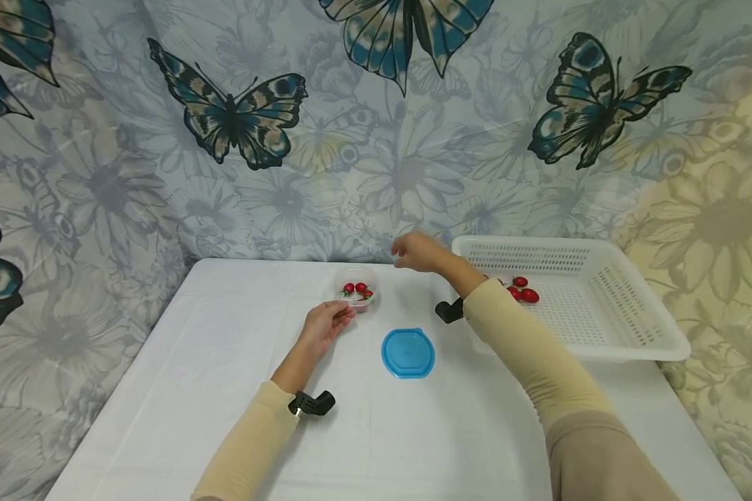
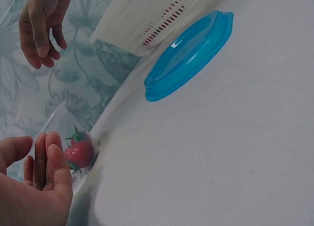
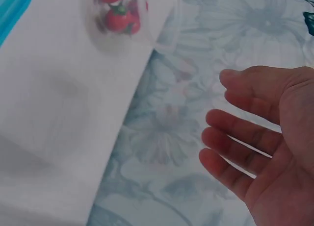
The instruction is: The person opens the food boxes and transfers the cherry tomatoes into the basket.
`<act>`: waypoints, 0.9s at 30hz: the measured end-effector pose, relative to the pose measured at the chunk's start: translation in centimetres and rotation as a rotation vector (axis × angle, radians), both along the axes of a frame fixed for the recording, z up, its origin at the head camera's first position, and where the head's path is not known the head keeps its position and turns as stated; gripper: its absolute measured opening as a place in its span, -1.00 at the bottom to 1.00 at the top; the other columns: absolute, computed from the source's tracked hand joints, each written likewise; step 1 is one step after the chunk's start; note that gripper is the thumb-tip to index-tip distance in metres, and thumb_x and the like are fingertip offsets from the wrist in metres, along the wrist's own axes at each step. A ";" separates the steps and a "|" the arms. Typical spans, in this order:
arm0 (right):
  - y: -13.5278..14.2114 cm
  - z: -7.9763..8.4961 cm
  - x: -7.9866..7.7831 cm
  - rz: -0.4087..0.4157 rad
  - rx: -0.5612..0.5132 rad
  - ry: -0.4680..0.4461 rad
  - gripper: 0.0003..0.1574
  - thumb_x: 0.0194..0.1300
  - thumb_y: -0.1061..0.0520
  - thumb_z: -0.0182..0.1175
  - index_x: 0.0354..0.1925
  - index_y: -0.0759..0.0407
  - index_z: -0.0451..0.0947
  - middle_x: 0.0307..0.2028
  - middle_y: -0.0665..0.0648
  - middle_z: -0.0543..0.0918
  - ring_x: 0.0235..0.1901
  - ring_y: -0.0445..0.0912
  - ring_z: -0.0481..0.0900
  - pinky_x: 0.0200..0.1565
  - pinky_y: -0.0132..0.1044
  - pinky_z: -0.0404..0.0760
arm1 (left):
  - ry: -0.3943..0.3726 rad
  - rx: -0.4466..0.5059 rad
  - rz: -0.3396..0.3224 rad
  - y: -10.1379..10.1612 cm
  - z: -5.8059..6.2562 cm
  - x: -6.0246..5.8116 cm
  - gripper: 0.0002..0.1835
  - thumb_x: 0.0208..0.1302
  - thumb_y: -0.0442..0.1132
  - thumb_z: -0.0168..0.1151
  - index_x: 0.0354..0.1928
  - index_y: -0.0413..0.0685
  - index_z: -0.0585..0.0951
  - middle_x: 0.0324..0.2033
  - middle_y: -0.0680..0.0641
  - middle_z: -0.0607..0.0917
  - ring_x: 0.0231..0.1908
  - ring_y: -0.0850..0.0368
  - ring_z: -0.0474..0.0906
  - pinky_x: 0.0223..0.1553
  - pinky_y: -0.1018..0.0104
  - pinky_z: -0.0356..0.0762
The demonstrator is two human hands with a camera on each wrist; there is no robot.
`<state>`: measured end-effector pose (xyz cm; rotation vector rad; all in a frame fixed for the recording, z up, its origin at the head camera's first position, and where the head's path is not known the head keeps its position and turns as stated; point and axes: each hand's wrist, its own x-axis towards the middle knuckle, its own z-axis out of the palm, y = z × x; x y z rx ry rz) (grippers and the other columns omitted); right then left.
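Observation:
A small clear plastic container (image 1: 360, 305) stands near the back edge of the table, holding several red cherry tomatoes (image 1: 361, 287) with green stems. My left hand (image 1: 327, 325) is at its front side, fingers loosely bent and thumb apart from them in the left wrist view; whether the fingertips touch the wall I cannot tell. My right hand (image 1: 418, 252) hovers above the back edge, right of the container. Its fingers (image 3: 235, 138) are spread and slightly bent, with nothing between them. A blue lid (image 1: 408, 353) lies flat on the table in front of the container.
On the right stands a white perforated plastic basket (image 1: 648, 306) with several cherry tomatoes (image 1: 529, 296) at its left end; my right forearm hides part of it. A white cloth covers the table (image 1: 476, 431). Behind hangs a butterfly-patterned fabric (image 1: 407, 174).

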<state>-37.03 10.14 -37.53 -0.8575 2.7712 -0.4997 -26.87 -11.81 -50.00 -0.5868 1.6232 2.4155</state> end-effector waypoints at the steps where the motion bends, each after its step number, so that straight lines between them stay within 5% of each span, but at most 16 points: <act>1: -0.4 -0.3 0.0 -0.002 -0.001 -0.006 -0.65 0.29 0.15 0.22 0.01 0.27 0.59 -0.05 0.28 0.67 -0.05 0.11 0.60 0.01 -0.02 0.60 | 0.000 0.001 0.000 0.0 -0.1 0.0 -0.83 0.38 -0.32 0.15 -0.06 -0.23 0.49 -0.38 -0.01 0.69 -0.35 0.25 0.67 -0.26 0.51 0.63; 11: -3.7 -2.2 0.4 0.030 0.009 -0.006 -0.62 0.32 0.14 0.21 0.05 0.30 0.58 0.01 0.27 0.68 0.02 0.10 0.61 0.09 -0.06 0.60 | -0.005 -0.007 -0.006 0.1 -0.1 -0.1 -0.79 0.39 -0.29 0.14 -0.01 -0.24 0.50 -0.29 -0.05 0.70 -0.33 0.26 0.68 -0.25 0.52 0.64; 27: -6.9 -4.1 -0.2 0.078 0.037 0.071 -0.59 0.33 0.15 0.22 0.11 0.27 0.57 0.03 0.23 0.68 0.06 0.06 0.60 0.14 -0.09 0.57 | 0.005 0.022 0.012 -0.2 -0.3 -0.4 -0.87 0.37 -0.33 0.14 -0.10 -0.21 0.52 -0.41 -0.01 0.70 -0.38 0.26 0.68 -0.30 0.53 0.63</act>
